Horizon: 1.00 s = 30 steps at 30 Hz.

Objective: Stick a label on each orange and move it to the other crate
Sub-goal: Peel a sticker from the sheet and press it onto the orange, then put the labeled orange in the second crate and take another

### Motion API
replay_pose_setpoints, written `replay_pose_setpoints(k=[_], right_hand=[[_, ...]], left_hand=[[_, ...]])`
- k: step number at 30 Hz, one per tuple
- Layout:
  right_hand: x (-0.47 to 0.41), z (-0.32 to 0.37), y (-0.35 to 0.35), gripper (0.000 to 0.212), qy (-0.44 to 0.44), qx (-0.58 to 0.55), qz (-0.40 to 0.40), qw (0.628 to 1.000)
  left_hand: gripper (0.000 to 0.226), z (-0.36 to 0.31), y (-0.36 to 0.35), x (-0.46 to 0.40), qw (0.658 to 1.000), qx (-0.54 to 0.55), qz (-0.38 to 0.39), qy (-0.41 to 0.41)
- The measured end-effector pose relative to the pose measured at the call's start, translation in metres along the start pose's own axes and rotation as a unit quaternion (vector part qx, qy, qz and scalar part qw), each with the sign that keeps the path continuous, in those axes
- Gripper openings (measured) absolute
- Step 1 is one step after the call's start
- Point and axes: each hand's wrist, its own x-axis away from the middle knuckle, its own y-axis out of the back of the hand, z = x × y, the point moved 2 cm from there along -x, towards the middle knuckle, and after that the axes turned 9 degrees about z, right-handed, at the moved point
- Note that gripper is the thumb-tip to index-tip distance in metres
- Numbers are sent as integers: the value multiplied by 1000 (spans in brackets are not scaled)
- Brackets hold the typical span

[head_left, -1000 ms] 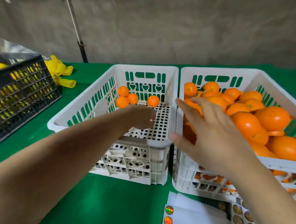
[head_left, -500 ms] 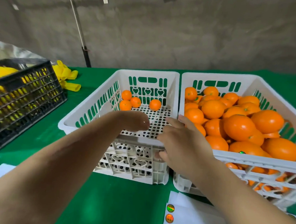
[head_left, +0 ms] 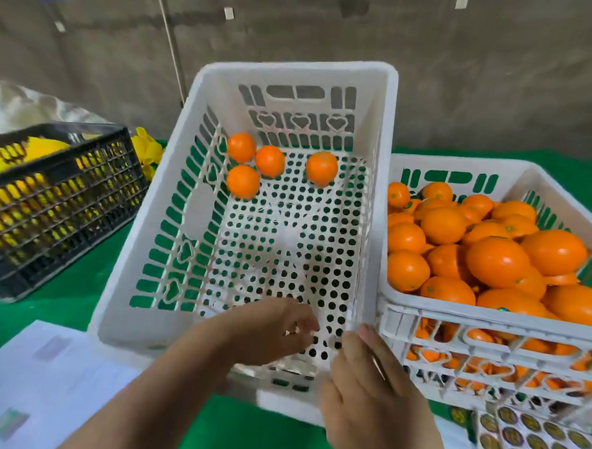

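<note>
The table point(head_left: 78, 302), covered in green, carries two white crates side by side. The left crate point(head_left: 192, 219) is the landmark: its near end is tipped up toward the camera, so the perforated floor faces the viewer. Four oranges point(head_left: 269, 161) lie at its far end, three clustered by the left wall and one apart to their right. Just right of it, touching, stands the full crate point(head_left: 430, 310), heaped with oranges. Left of it, well apart, sits a black crate point(head_left: 59, 205) with yellow contents. Near its front left corner lies white paper point(head_left: 46, 383); near its front right, a label sheet point(head_left: 537, 443) with round stickers. The left hand point(head_left: 265, 329) reaches in over the near rim, fingers curled; whether its grip grasps the rim or anything else cannot be told. The right hand point(head_left: 368, 386) clasps the crate's near right corner, fingers wrapped outside, thumb up along the edge.
</note>
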Motion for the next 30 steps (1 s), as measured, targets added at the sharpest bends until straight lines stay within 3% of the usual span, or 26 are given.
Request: replay_pose_setpoints(k=[5,8,10,13,16,18,19,20,24,27,30], right_hand=[[3,5,-1,27,-15,27,-14,999],[-2,-1,2,35,-20,38,15,999],[-11,-9,3,32,-8,59,44,997],[-23,-20,3,9,4,29,52,998],[-34,-33,0,13,-26,-59,44,997],[-41,-41,-1,11,-34,-99,47,993],[-43,-44,-1,9,-30,-109,54,992],[-46,-47,-1,11,-25,-109,65,992],[-55,-54,2,37,-38,-62,94,993],[-62,-56,1,45,-50,-16,127,990],[-71,-60,-1,42,-94,-86,99,987]], left_hand=[[28,5,3,6,996,-17,-86,9],[25,5,20,2,988,-19,-153,1],[26,7,30,-5,988,-4,-154,20],[33,10,38,-19,992,-2,-101,78],[42,8,35,-35,992,-17,54,110],[25,3,30,-44,975,-10,178,130],[13,2,30,-47,964,5,218,148],[13,2,32,-49,955,22,237,176],[32,13,48,-59,928,27,230,292],[29,26,62,-63,927,-54,190,320],[33,28,76,-68,928,-149,142,309]])
